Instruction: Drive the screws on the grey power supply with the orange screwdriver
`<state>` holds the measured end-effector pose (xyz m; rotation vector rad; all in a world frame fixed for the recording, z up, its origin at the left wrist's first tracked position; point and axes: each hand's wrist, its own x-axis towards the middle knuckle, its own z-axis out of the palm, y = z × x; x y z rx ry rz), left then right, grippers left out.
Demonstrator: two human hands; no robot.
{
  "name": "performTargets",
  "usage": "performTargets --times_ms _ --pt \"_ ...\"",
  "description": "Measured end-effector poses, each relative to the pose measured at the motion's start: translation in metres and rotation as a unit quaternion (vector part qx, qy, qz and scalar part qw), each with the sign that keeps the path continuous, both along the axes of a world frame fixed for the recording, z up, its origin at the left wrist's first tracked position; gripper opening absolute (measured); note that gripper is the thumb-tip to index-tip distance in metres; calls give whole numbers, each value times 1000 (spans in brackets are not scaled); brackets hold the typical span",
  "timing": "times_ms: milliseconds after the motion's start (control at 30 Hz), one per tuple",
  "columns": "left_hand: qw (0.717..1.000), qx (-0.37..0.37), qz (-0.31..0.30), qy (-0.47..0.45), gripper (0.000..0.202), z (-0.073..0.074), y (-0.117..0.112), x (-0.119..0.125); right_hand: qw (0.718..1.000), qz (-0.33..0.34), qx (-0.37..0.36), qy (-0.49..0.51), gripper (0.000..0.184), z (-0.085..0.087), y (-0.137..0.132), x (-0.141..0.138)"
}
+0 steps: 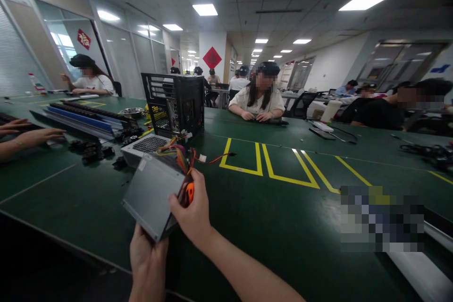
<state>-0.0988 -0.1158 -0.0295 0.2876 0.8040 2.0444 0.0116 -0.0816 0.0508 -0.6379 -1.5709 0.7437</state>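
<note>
A grey metal computer power supply (152, 193) is held tilted above the near part of the green table. My left hand (148, 255) grips it from below, its fingers partly hidden behind the box. My right hand (193, 212) is closed on its right side, with the thumb on the edge. An orange and black item (190, 192) shows between the right hand and the box; I cannot tell what it is. Coloured cables (180, 153) come up behind the box. Just beyond lies a second power supply (146, 144) with a mesh grille, in front of a black computer case (173, 104).
Black connectors (92, 150) lie at left beside long blue and black strips (81, 118). Another person's hands (35, 141) reach in at far left. Yellow tape outlines (262, 160) mark the green table (269, 226). A person (260, 96) sits opposite. Black cables (424, 153) lie at right.
</note>
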Motion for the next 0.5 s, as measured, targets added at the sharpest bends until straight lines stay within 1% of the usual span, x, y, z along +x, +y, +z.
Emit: performTargets --times_ms 67,100,167,200,267,300,333,367,400,433,467,500 --pt "994 50 -3 -98 39 1 1 0 999 -24 -39 10 57 -5 10 -1" --pt "988 80 -7 -133 39 0 2 0 998 -33 -49 12 56 -6 13 -1" --pt "976 118 -18 -181 40 -1 2 0 998 -40 -47 13 57 -7 15 0" --pt "973 116 -22 -196 39 -2 1 -1 998 -38 -42 11 57 -6 14 1" --pt "975 72 -11 -209 37 -2 -5 -6 999 -26 -31 6 57 -4 10 2" --pt "977 39 11 -210 36 0 -10 -11 999 -20 -28 4 57 -2 7 3" --pt "977 7 47 -207 35 3 -16 -16 1000 -16 -26 1 57 0 5 3" --pt "974 -25 101 -203 35 7 -24 -21 1000 -15 -25 -1 57 2 4 3" --pt "963 -69 145 -215 37 11 -33 -27 1000 -14 -25 -4 58 3 3 3" --pt "958 -87 165 -217 37 17 -41 -33 1000 -13 -25 -6 58 4 2 4" --pt "959 -88 156 -217 36 23 -49 -39 1000 -12 -25 -10 59 5 2 4" --pt "966 -65 149 -200 37 28 -55 -43 1000 -11 -24 -13 60 5 2 4"
